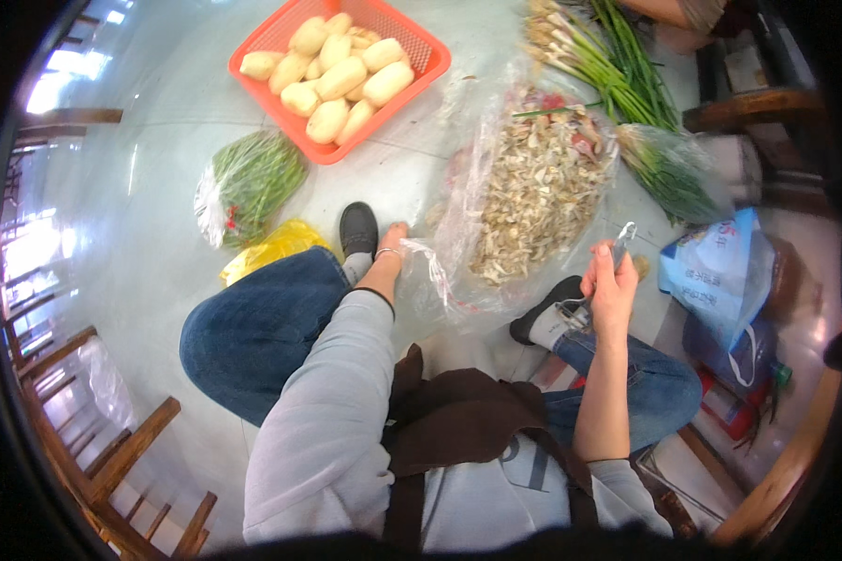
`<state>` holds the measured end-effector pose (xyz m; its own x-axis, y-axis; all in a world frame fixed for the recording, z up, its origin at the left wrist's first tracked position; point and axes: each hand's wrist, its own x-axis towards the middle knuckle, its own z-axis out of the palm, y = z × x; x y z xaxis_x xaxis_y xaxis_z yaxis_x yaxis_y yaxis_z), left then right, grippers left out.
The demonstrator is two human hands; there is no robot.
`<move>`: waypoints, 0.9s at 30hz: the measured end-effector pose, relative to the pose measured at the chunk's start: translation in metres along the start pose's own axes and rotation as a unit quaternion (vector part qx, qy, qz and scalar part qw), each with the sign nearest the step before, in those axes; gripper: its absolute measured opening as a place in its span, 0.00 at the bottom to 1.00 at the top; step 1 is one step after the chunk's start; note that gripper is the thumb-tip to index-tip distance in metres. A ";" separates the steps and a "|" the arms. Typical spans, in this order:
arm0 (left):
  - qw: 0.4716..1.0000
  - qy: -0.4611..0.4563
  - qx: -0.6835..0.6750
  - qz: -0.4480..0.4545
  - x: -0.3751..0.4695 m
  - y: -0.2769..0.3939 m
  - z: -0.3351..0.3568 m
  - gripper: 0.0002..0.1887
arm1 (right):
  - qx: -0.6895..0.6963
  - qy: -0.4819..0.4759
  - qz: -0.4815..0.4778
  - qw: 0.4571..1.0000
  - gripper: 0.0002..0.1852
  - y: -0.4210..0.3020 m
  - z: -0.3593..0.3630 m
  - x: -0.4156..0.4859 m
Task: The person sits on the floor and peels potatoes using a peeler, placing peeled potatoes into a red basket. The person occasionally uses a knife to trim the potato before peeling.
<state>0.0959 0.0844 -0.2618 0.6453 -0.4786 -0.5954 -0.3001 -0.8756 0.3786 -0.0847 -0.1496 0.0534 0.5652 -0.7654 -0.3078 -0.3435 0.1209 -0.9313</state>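
My right hand (pixel 610 284) grips a metal peeler (pixel 621 245); its looped end sticks out above my fist and its head shows below, near my shoe. My left hand (pixel 393 235), with a bracelet at the wrist, is low between my knees, its fingers mostly hidden. Beside it rises the bunched edge of a clear plastic bag (pixel 438 277); whether the fingers grip that edge is unclear. Spread over the bag is a heap of pale brown peelings (pixel 540 189). Peeled potatoes (pixel 342 77) fill an orange-red plastic basket (pixel 291 130) ahead of me.
Left lie a bag of green vegetables (pixel 256 186) and a yellow plastic bag (pixel 281 245). Spring onions (pixel 603 70), a bagged green bunch (pixel 666 168) and a blue printed bag (pixel 719 273) are at right. Wooden furniture (pixel 123 449) stands at left. Another person's arm (pixel 666 12) shows top right.
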 end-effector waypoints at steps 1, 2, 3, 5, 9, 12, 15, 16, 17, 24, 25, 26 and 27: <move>0.998 0.041 -0.040 0.006 0.006 -0.005 -0.006 0.09 | 0.096 -0.004 0.028 0.995 0.12 0.002 -0.001 0.005; 0.989 0.112 -0.087 -0.037 0.020 -0.003 -0.012 0.07 | 0.191 -0.010 0.056 0.980 0.13 0.003 -0.001 0.011; 0.974 0.168 -0.134 -0.075 0.024 0.013 -0.024 0.07 | 0.280 -0.004 0.090 0.956 0.14 0.009 -0.004 0.014; 0.922 0.292 -0.255 -0.013 0.039 0.034 -0.057 0.05 | 0.271 0.054 0.093 0.957 0.16 0.030 0.007 0.032; 0.883 0.223 -0.320 0.260 0.001 0.165 -0.113 0.10 | 0.088 0.125 0.110 0.982 0.20 0.121 -0.001 0.064; 0.908 0.055 -0.192 0.368 -0.043 0.210 -0.108 0.18 | 0.233 0.177 0.170 0.941 0.18 0.169 0.003 0.060; 0.915 0.170 -0.112 0.348 -0.042 0.197 -0.082 0.21 | 0.259 0.146 0.196 0.935 0.16 0.185 0.011 0.050; 0.921 0.221 -0.121 0.296 -0.039 0.182 -0.079 0.22 | 0.250 0.125 0.203 0.938 0.16 0.185 0.015 0.045; 0.923 0.272 -0.130 0.241 -0.036 0.167 -0.076 0.22 | 0.267 0.123 0.200 0.935 0.16 0.186 0.019 0.043; 0.775 -0.203 -0.589 -0.112 -0.058 0.087 -0.050 0.08 | 0.309 0.090 0.196 0.926 0.16 0.195 0.040 0.033; 0.800 -0.221 -0.554 -0.069 -0.065 0.099 -0.055 0.07 | 0.297 0.080 0.204 0.929 0.16 0.196 0.042 0.031; 0.822 -0.239 -0.517 -0.025 -0.070 0.112 -0.061 0.07 | 0.285 0.070 0.213 0.932 0.15 0.196 0.044 0.029; 0.840 -0.252 -0.480 0.019 -0.072 0.117 -0.066 0.06 | 0.285 0.054 0.211 0.933 0.16 0.191 0.049 0.027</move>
<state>0.0610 0.0207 -0.1280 0.1969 -0.6834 -0.7030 0.5468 -0.5187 0.6573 -0.0977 -0.1161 -0.1422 0.3796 -0.6289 -0.6786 -0.0468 0.7195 -0.6930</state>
